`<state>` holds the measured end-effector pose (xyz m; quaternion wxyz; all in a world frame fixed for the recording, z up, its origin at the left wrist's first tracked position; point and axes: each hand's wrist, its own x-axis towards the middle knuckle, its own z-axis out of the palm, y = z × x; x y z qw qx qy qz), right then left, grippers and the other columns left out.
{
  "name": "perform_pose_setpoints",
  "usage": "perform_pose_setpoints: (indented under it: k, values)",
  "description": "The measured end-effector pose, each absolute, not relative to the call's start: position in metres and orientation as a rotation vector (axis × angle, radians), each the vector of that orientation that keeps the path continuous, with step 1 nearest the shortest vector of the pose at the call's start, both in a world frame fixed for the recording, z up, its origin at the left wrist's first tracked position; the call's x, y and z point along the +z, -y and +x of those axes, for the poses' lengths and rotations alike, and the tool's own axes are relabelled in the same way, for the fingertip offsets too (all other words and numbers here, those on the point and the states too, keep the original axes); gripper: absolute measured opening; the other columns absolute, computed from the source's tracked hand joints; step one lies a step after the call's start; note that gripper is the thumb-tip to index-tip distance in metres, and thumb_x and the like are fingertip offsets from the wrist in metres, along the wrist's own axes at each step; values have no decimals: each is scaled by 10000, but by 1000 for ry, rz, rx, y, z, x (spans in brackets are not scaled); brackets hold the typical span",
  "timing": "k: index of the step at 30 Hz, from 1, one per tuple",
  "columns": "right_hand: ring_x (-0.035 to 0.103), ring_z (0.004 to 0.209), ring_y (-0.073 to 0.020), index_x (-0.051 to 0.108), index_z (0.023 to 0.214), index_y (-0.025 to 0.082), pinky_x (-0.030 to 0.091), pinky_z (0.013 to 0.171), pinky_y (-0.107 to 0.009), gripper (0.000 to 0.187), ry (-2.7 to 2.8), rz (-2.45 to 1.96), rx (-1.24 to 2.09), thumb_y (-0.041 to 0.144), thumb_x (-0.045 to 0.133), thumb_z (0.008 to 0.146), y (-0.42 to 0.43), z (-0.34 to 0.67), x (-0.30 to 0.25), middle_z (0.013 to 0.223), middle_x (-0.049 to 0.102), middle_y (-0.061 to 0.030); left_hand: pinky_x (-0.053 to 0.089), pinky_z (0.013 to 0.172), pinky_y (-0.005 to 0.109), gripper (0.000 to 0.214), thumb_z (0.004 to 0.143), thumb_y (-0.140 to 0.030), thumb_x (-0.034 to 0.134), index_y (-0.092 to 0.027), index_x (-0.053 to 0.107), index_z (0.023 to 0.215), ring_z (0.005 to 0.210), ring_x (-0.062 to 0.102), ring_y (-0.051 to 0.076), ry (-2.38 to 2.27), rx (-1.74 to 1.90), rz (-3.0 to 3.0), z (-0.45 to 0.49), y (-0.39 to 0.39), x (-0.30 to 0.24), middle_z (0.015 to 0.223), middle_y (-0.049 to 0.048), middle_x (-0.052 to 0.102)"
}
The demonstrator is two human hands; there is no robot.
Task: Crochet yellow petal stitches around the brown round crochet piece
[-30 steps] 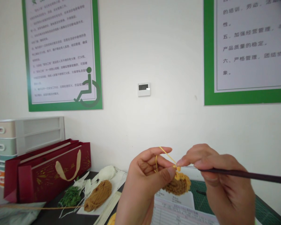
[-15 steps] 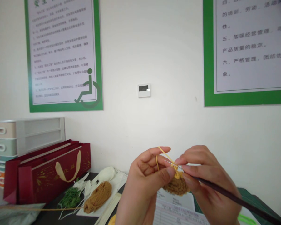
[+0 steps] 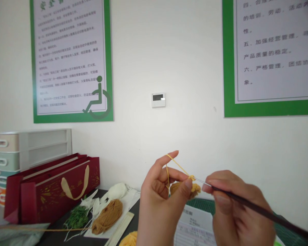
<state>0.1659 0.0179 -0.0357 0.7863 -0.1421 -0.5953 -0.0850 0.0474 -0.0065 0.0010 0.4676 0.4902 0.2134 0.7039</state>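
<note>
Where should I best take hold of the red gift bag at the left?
Grip the beige ribbon handle from the front: it hangs as a loose loop against the flat face of the red gift bag, so fingers hook under it.

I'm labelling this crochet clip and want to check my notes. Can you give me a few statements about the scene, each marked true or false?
1. The right hand holds a dark crochet hook. True.
2. A yellow strand runs over the raised forefinger of the left hand. True.
3. The left hand pinches a blue ball of wool. False: it pinches a brown and yellow crochet piece.
4. A green gift bag lies flat in the middle of the table. False: a red gift bag stands upright at the left, in front of a drawer unit.
5. A skein of brown yarn lies on the table, right of some green strands. True.
</note>
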Motion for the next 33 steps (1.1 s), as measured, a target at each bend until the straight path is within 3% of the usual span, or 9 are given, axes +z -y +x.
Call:
perform_pose_setpoints:
  k: [2, 6, 13, 19, 29, 33]
  values:
    - [605, 700, -161, 672, 986, 230, 494, 612, -297, 106, 1180, -367, 39, 221, 566, 985, -17, 167, -35, 815, 659, -34, 521, 623, 233, 517, 725, -118, 857, -187, 706, 1214, 634, 621, 123, -534, 1703, 1226, 46, 7, 2, 710, -8, 710]
    - [506, 620, -144, 663, 828, 218, 426, 542, -265, 250, 1085, -361, 567, 379, 571, 996, -21, 170, -27, 687, 560, -6, 488, 603, 213, 397, 745, -102, 831, -186, 748, 1124, 633, 593, 107, -521, 1726, 1263, 46, 3, 1, 709, -4, 710]
    - [458, 597, -128, 615, 682, 192, 447, 545, -242, 372, 1004, -316, 1206, 500, 776, 816, -26, 165, -23, 654, 529, 8, 525, 627, 228, 334, 732, -80, 821, -191, 780, 1044, 704, 660, 141, -410, 1702, 1249, 49, -4, -2, 778, 16, 715]
    - [492, 622, -137, 642, 711, 203, 465, 560, -240, 327, 896, -315, 1302, 474, 819, 759, -25, 160, -25, 653, 541, 12, 551, 809, 260, 355, 751, -191, 872, -199, 777, 1093, 857, 715, 171, -378, 1578, 1182, 47, 8, 5, 901, 46, 773]
    - [520, 636, -123, 601, 705, 198, 498, 589, -233, 401, 972, -312, 1154, 544, 785, 791, -21, 156, -21, 695, 584, -3, 519, 673, 207, 307, 711, -113, 864, -191, 794, 1000, 702, 649, 117, -443, 1695, 1102, 49, 4, 4, 754, 3, 713]
    - [519, 631, -111, 565, 722, 209, 493, 594, -221, 352, 1038, -260, 1066, 484, 719, 880, -19, 153, -22, 705, 577, 10, 524, 684, 213, 326, 709, -118, 867, -187, 791, 1019, 703, 646, 122, -462, 1700, 1113, 50, 4, 3, 741, 2, 697]
